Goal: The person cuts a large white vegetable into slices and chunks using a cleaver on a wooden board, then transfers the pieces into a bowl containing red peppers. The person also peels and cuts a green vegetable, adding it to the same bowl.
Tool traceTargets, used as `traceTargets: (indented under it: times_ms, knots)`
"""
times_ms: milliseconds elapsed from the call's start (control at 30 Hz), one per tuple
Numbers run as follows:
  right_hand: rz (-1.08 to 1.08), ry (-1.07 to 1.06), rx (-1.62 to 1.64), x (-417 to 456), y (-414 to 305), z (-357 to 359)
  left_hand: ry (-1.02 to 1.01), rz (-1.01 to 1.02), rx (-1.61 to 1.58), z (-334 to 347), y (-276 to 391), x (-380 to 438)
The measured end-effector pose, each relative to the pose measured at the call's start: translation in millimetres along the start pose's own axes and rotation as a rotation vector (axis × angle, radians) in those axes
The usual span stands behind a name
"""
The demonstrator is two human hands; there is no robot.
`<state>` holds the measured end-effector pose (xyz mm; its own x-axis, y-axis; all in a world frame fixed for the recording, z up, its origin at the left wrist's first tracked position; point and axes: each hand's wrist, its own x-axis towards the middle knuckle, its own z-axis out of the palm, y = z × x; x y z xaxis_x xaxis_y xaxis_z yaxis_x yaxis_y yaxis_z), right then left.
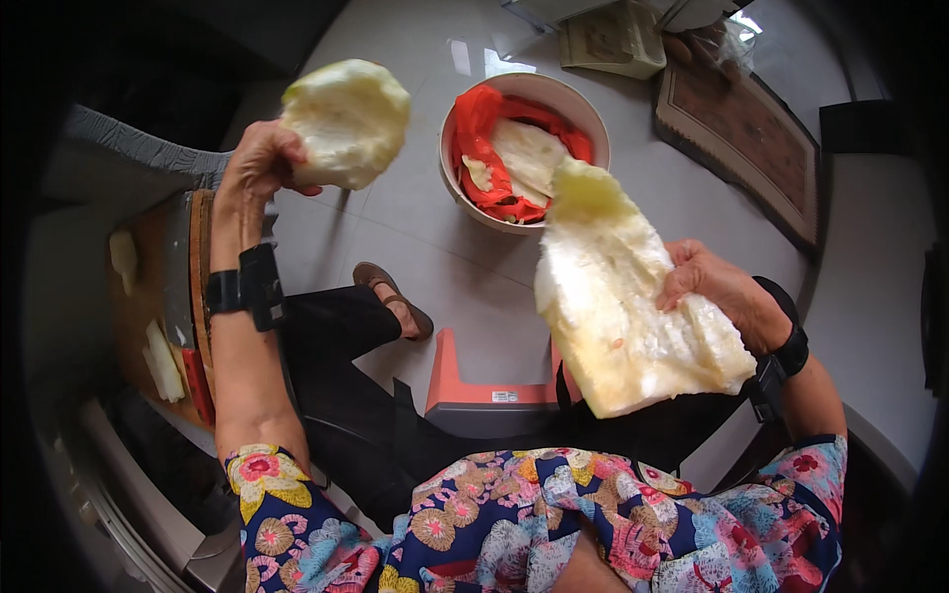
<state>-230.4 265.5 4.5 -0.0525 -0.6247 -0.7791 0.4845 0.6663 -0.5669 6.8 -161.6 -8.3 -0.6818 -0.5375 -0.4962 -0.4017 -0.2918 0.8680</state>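
Observation:
My left hand [270,159] grips a rounded, hollowed piece of pale melon-like flesh [348,122] with a green edge, raised over the floor at the upper left. At the right, my right hand [704,285] holds a larger, long piece of the same pale flesh [630,319], its scooped inner face up. The upper tip of this piece overlaps the rim of a round whitish bucket [450,159] in the view. A red plastic bag [474,118] lines the bucket, with pale pieces of flesh [526,152] inside it.
At the left, a wooden cutting board [148,289] bears pale slices [161,363] and a wide-bladed knife with a red handle [198,385]. A coral plastic stool [482,393] stands between my legs. A bordered mat [749,141] and a clear plastic container [612,41] lie at the upper right.

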Motion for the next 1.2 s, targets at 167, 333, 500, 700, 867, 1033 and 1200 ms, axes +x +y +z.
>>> traceTargets:
  times_ms: [167,333,500,700,867,1033,1200]
  knots:
    - [-0.119,0.093,0.049,13.2,19.0,-17.7,0.029,0.052,-0.037,9.5,-8.3,2.9]
    - [-0.190,0.118,0.184,53.5,-4.0,-16.7,0.067,0.053,-0.063,28.3,3.3,-1.7]
    - [-0.205,0.236,0.094,100.9,-24.3,-18.0,0.079,0.065,-0.100,36.1,-0.1,-3.8]
    - [-0.261,0.277,0.207,139.4,-34.5,-25.3,0.117,0.077,-0.117,50.5,3.0,-5.2]
    - [-0.392,0.303,0.109,159.4,-40.0,-29.1,0.124,0.072,-0.139,60.2,8.5,-10.9]
    - [-0.511,0.347,0.119,172.8,-37.0,-30.2,0.128,0.092,-0.129,62.2,6.2,-9.9]
    - [-0.497,0.438,0.139,200.3,-22.2,-39.0,0.121,0.107,-0.087,66.5,7.8,-11.7]
